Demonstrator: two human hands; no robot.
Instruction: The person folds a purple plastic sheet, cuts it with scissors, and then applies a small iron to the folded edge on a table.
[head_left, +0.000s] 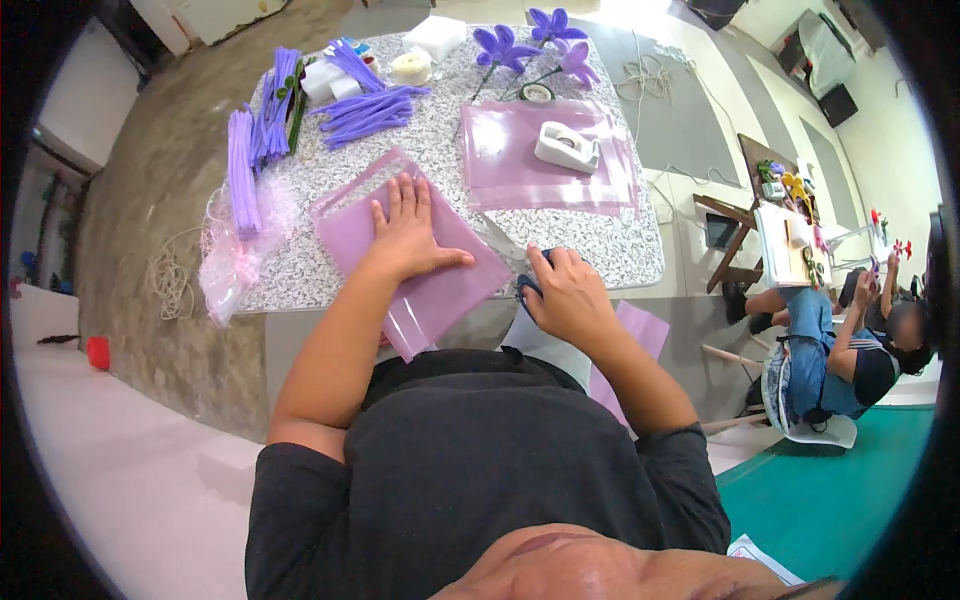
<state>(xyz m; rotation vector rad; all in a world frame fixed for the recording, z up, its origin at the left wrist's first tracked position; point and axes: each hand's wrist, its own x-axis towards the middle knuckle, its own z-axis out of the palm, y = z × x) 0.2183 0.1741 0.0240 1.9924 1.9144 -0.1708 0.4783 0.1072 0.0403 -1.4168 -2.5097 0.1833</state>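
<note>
My left hand (409, 236) presses flat, fingers spread, on a folded mauve wrapping sheet (457, 292). The sheet lies at an angle across the front edge of the speckled table (442, 165), one corner hanging over it toward my lap. In my right hand (570, 292) is a pair of scissors with dark blue handles (529, 289). Their blades point up and left beside the sheet's right edge; whether they touch it I cannot tell. Below my right forearm, a strip of mauve wrapping (649, 330) shows near my leg.
A white tape dispenser (566, 148) rests on more mauve sheets (499, 161). Behind stand purple pipe-cleaner flowers (504, 49) and a tape roll (536, 92). Bundles of purple pipe cleaners (371, 116) and pink netting (240, 262) lie leftward. A seated person (855, 360) works at right.
</note>
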